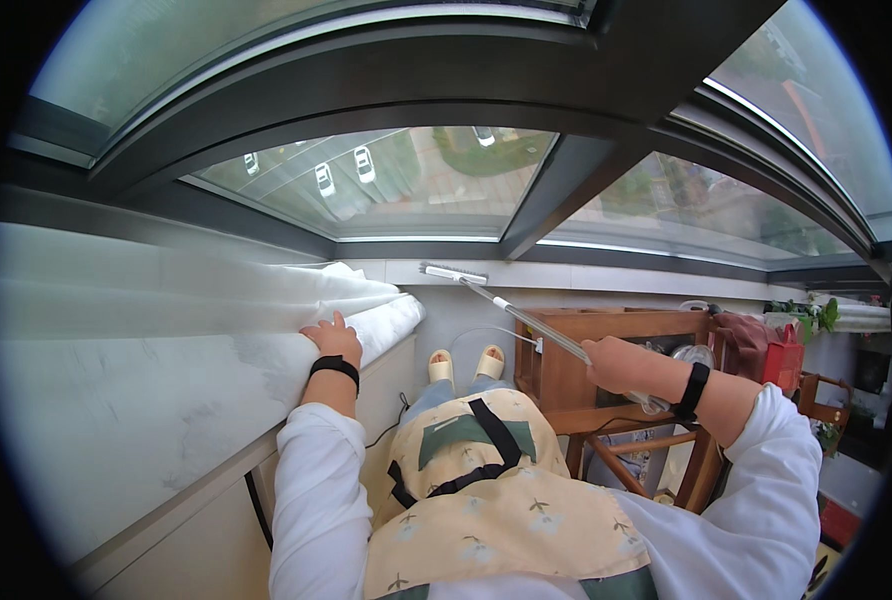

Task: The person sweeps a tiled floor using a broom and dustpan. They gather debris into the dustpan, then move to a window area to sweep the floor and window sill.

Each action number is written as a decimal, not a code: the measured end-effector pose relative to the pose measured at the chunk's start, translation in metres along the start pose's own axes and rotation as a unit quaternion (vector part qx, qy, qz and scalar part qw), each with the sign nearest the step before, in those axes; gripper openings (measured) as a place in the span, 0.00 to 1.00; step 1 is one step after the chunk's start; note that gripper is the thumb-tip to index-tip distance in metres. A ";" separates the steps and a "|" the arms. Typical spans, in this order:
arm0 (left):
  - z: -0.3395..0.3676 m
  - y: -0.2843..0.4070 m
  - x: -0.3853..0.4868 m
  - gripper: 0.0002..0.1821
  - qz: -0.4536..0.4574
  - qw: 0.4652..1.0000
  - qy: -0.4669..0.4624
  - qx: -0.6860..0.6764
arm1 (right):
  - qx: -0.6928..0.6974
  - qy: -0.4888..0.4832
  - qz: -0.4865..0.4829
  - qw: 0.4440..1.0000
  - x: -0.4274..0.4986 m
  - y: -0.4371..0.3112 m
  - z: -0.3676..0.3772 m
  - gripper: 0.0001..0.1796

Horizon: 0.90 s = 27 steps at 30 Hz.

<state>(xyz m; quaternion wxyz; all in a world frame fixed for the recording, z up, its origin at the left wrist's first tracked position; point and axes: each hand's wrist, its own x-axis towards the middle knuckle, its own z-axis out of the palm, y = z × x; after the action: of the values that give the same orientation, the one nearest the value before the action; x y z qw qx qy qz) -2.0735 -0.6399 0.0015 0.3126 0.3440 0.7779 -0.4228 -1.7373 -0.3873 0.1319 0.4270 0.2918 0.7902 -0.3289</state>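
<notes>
My right hand is closed around the metal pole of a long-handled scrub brush. Its white brush head with grey bristles lies at the low wall below the window, ahead of my feet. On the left, my left hand rests with spread fingers against white curtain fabric at the edge of a pale marbled surface; whether it grips the fabric cannot be told.
Dark-framed windows curve across the front. A wooden cabinet and a wooden stool frame stand at right, with a red box and potted plants beyond. A white cable crosses near my slippers.
</notes>
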 end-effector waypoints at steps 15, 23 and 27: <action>-0.010 0.018 0.135 0.28 0.033 0.913 -0.033 0.405 | 0.078 0.093 -0.094 0.988 0.063 -0.001 0.060 0.13; 0.025 -0.122 0.235 0.35 -0.112 0.985 -0.032 0.130 | 0.143 0.128 -0.118 0.974 0.054 0.003 0.079 0.15; 0.065 -0.143 0.254 0.29 -0.136 0.984 -0.069 0.093 | 0.130 0.120 -0.102 0.979 0.051 -0.003 0.074 0.20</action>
<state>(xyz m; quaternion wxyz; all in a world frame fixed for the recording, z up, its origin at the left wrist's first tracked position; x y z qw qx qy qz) -2.3191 -0.6864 -0.1616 0.2712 0.2328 0.7513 -0.5548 -1.7279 -0.4366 0.0573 0.2521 0.2999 0.8117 -0.4332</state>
